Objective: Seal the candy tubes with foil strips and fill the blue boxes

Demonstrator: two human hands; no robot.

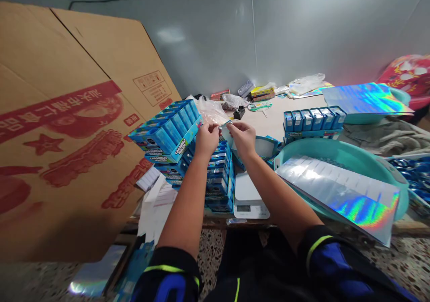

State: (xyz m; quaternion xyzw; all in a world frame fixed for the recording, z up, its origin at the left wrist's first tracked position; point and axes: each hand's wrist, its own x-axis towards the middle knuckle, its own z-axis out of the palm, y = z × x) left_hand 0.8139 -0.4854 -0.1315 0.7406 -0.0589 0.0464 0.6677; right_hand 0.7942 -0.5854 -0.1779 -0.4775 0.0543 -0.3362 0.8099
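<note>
My left hand point(207, 140) and my right hand point(243, 136) meet above the middle of the table, fingers pinched together. Between them is a small, flat, pale-blue piece point(225, 124), partly covered by the fingertips; its kind is too small to tell. Left of my left hand stands a stack of blue display boxes point(164, 136) printed "Caramelo Macizo", holding upright blue packs. Beneath my wrists sits another tray of blue packs point(218, 176), partly hidden by my left forearm. A white digital scale point(250, 194) rests below my right forearm, next to that tray.
A large cardboard carton point(67, 136) rises at the left. At right, a turquoise basin point(339, 147) bears a shiny holographic sheet point(342, 194). Behind it stands another filled blue box point(312, 123). Plastic bags point(211, 112) and small boxes point(262, 91) lie along the wall.
</note>
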